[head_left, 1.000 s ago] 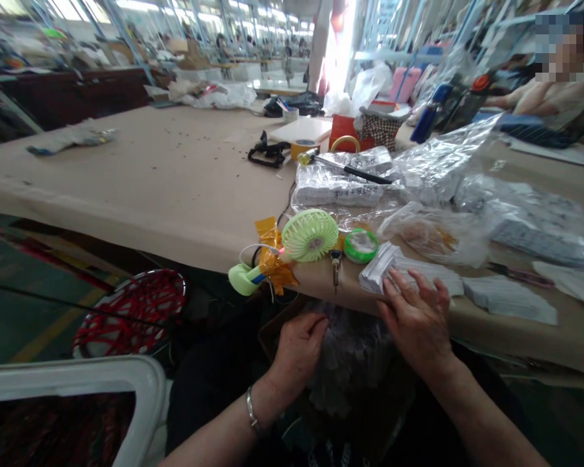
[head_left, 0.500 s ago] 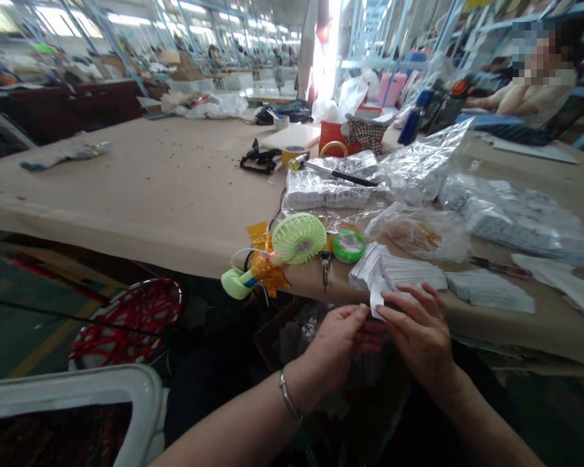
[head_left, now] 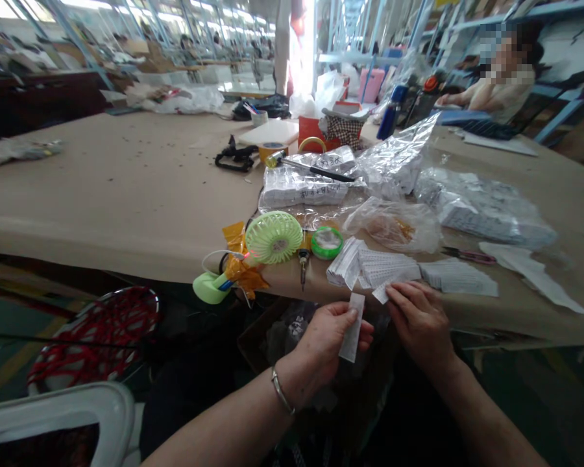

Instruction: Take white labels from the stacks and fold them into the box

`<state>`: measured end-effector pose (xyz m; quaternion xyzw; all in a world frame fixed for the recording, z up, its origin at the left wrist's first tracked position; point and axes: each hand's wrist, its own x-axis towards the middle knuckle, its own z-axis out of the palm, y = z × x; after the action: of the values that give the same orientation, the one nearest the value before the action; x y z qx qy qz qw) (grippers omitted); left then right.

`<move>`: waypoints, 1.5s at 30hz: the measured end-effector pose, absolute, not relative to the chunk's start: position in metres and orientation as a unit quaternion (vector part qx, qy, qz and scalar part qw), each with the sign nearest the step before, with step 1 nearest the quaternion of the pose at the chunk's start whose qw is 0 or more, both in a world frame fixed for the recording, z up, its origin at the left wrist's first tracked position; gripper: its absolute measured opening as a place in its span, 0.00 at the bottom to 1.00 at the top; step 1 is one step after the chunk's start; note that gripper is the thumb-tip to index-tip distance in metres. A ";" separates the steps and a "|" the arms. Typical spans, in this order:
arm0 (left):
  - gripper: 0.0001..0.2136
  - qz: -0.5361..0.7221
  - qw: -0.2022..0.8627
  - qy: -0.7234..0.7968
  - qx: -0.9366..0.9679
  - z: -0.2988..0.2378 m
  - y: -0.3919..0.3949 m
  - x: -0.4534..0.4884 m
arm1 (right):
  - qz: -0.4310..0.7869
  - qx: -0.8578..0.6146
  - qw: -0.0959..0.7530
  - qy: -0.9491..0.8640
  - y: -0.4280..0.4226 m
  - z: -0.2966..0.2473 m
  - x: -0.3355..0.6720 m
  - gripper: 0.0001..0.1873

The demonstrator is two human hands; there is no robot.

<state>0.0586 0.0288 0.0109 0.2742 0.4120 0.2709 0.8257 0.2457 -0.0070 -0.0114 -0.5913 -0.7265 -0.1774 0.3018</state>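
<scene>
Between the thumb and fingers of my left hand [head_left: 328, 337] is a narrow white label strip [head_left: 353, 327], held upright in front of the table edge. My right hand [head_left: 421, 324] pinches the end of another white label [head_left: 381, 293] at the front of a fanned pile of printed labels [head_left: 387, 267]. Left of that pile lies a small stack of white labels [head_left: 346, 261]. More labels [head_left: 460, 277] are spread out to the right, beyond my right fingers.
A green fan [head_left: 274, 238] is taped to the table edge, beside a soldering-iron-like tool [head_left: 303, 263] and a round green container [head_left: 326, 242]. Behind are plastic-wrapped label bundles [head_left: 304, 189], a hammer [head_left: 316, 170] and a clear bag [head_left: 394, 224]. Small scissors [head_left: 468, 255] lie right. A person [head_left: 501, 81] sits farther back.
My hands have moved apart. The left now holds a whole strip up, while the right has shifted onto a label at the pile. The view has turned slightly right.
</scene>
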 end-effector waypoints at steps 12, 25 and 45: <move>0.05 0.252 0.881 0.348 0.196 0.026 0.027 0.064 | -0.051 -0.435 0.401 -0.804 -0.028 0.004 0.221 0.12; 0.03 0.266 0.863 0.387 0.188 0.023 0.021 0.066 | -0.051 -0.473 0.362 -0.802 -0.042 -0.005 0.228 0.24; 0.04 0.212 0.837 0.450 0.228 0.018 0.011 0.063 | -0.139 -0.641 0.450 -0.606 -0.057 -0.007 0.300 0.08</move>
<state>0.0626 0.0112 0.0177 0.2284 0.4505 0.2117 0.8367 0.3001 -0.0573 -0.0067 -0.6410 -0.6062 -0.1394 0.4498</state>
